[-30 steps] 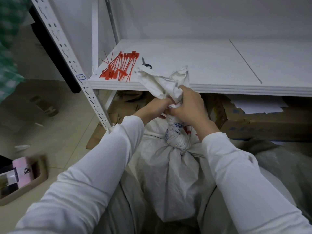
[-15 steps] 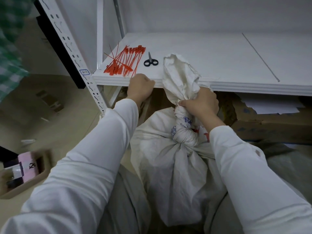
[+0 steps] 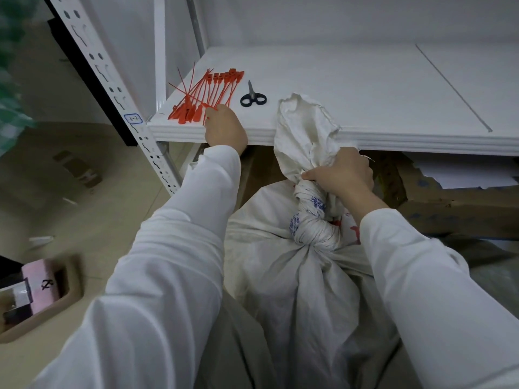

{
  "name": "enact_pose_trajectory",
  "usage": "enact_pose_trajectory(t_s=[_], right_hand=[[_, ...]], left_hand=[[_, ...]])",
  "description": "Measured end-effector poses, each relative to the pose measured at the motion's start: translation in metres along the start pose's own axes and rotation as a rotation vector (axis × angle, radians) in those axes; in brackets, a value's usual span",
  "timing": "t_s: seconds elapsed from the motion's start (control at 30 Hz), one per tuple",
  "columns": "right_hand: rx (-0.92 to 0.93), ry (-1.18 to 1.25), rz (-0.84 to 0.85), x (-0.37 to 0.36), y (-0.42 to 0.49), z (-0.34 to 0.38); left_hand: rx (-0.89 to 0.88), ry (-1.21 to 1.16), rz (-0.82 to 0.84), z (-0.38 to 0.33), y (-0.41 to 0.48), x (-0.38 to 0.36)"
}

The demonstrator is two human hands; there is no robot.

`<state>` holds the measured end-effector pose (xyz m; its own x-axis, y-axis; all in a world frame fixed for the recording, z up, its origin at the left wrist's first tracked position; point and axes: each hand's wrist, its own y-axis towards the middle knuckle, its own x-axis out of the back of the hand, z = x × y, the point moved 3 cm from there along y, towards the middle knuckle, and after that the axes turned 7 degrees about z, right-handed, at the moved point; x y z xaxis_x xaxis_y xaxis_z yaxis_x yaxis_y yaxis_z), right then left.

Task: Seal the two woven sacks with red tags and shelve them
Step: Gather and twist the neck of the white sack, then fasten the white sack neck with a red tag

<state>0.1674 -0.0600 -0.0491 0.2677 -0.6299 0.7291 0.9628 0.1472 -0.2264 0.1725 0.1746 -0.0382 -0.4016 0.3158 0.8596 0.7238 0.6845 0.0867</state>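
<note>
The white shelf [image 3: 365,88] is stretching across the upper part of the view, with its front edge facing the person. A perforated upright post [image 3: 112,88] is standing at the shelf's left front corner and is carrying a small blue-outlined label.

The woven sack [image 3: 303,290] is standing below and in front of the shelf's front edge. Its neck is twisted into a tight rope with blue and red print showing. Its loose, frayed top is rising past the shelf's front edge, about midway along it.

A cardboard box [image 3: 449,209] is sitting under the shelf toward its right end, with white sheets lying on it. A tray [image 3: 70,287] holding a pink box is lying on the floor, well to the left of the shelf and lower than it.

The right hand [image 3: 342,175] is gripping the sack just under the shelf's front edge. Its fingers and thumb are wrapping around the twisted neck right below the loose top.

The left hand [image 3: 224,127] is reaching over the shelf's front edge near its left end. Its back is turned up and its fingers are curling down onto the near ends of the red tags [image 3: 207,94]. The fingertips are hidden, so I cannot tell whether they are pinching a tag or only touching the bunch.

The tags are lying fanned out on the shelf's left front corner. Black-handled scissors [image 3: 252,98] are lying closed on the shelf just right of the tags, with their handles pointing toward the front edge.
</note>
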Motion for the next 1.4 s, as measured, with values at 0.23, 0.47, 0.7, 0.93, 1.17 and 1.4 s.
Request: enact_pose_trajectory(t_s=[0.23, 0.47, 0.7, 0.93, 1.17, 1.4], right_hand=[[0.011, -0.016, 0.012, -0.002, 0.002, 0.000], [0.010, -0.028, 0.018, -0.002, 0.001, 0.002], [0.023, -0.022, 0.018, -0.003, 0.000, 0.004], [0.022, -0.003, 0.024, -0.003, 0.002, 0.003], [0.027, 0.007, 0.027, -0.004, 0.003, 0.002], [0.015, 0.025, 0.030, -0.006, 0.007, -0.002]], left_hand=[[0.037, 0.028, 0.011, -0.004, 0.014, 0.000], [-0.036, 0.094, 0.074, -0.013, 0.013, 0.003], [-0.025, 0.093, 0.123, -0.012, 0.014, 0.003], [-0.091, 0.111, 0.222, -0.027, 0.012, 0.006], [-0.095, 0.095, 0.273, -0.030, 0.010, 0.004], [-0.152, 0.002, 0.189, -0.050, 0.013, 0.021]])
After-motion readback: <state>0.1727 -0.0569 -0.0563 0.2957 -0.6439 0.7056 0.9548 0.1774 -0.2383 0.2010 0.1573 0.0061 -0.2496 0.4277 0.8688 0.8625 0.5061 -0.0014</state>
